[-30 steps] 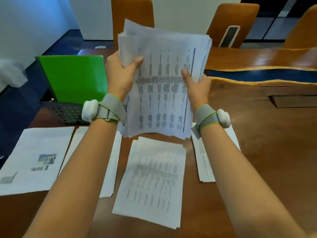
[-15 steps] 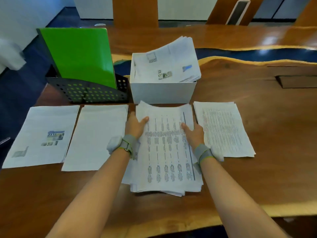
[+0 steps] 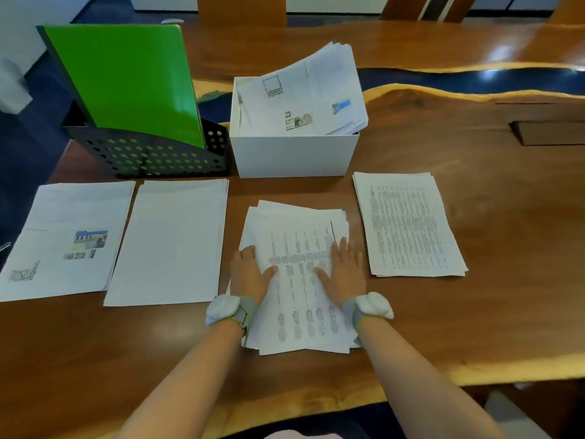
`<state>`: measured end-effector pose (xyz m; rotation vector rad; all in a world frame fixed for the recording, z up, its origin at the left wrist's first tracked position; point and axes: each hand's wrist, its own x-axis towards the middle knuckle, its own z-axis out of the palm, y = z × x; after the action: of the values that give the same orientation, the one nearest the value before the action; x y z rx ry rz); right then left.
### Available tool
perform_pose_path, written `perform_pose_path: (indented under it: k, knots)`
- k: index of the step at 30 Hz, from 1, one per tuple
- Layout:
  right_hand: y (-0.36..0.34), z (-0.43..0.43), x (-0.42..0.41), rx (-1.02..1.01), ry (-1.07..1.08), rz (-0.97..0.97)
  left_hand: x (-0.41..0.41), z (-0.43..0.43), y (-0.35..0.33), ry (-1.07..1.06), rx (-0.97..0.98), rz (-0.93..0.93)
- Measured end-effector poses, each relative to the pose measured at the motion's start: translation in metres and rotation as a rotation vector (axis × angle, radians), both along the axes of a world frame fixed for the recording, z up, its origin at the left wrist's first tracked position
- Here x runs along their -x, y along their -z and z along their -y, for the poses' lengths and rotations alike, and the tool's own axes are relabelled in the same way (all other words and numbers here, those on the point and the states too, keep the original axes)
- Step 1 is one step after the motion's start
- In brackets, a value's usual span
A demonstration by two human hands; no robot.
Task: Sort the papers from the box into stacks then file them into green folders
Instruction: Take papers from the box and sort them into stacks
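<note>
A loose stack of printed tables (image 3: 299, 280) lies on the wooden table in front of me. My left hand (image 3: 250, 275) rests flat on its left side and my right hand (image 3: 345, 274) lies flat on its right side, fingers straight. Three other stacks lie in a row: one with photos (image 3: 63, 239) at far left, a blank-topped one (image 3: 172, 242) beside it, and a text stack (image 3: 408, 223) at the right. A white box (image 3: 294, 153) behind holds more papers (image 3: 304, 96). Green folders (image 3: 126, 80) stand in a black perforated holder (image 3: 152, 156).
The table's near edge (image 3: 411, 381) runs just below my forearms. A dark blue strip (image 3: 474, 80) crosses the table behind the box. A recessed panel (image 3: 547, 133) sits at the far right. Chair backs (image 3: 240, 9) stand beyond the far edge.
The sheaf of tables that I held up in both hands has come down onto the middle stack. My hands let go of its edges and now lie flat on top.
</note>
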<state>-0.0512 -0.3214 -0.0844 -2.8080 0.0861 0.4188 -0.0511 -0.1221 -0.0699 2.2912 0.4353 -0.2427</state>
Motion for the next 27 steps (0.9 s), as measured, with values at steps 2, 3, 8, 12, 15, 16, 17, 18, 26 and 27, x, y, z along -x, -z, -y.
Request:
perform_pose_path:
  k: [2,3,8,12,15,16,17,18,26,27]
  knots:
    - [0.005,-0.011,0.004,0.018,-0.032,-0.091,0.001,0.003,-0.001,-0.008,-0.019,0.011]
    - [0.005,-0.016,0.003,-0.013,-0.026,-0.12,0.0,0.004,-0.002,-0.014,-0.028,0.013]
    - [-0.007,-0.028,-0.013,-0.436,0.045,-0.176,-0.008,-0.006,-0.011,-0.097,0.051,-0.059]
    - [-0.016,-0.015,-0.016,-0.621,0.368,0.095,-0.018,-0.034,-0.02,-0.206,-0.028,-0.027]
    - [-0.015,0.004,-0.016,-0.501,0.481,0.206,-0.026,-0.063,-0.026,-0.261,0.015,0.009]
    - [-0.014,0.009,-0.016,-0.456,0.476,0.198,-0.028,-0.069,-0.026,-0.265,0.038,-0.006]
    - [-0.011,0.01,-0.016,-0.389,0.446,0.177,-0.029,-0.074,-0.026,-0.253,0.048,-0.031]
    - [-0.01,0.011,-0.016,-0.3,0.386,0.15,-0.029,-0.074,-0.025,-0.229,0.05,-0.062]
    - [-0.008,-0.014,-0.014,-0.063,0.141,-0.049,-0.016,-0.039,-0.013,-0.124,0.12,-0.052]
    - [-0.01,-0.015,-0.014,-0.1,0.154,-0.052,-0.016,-0.039,-0.013,-0.126,0.12,-0.042]
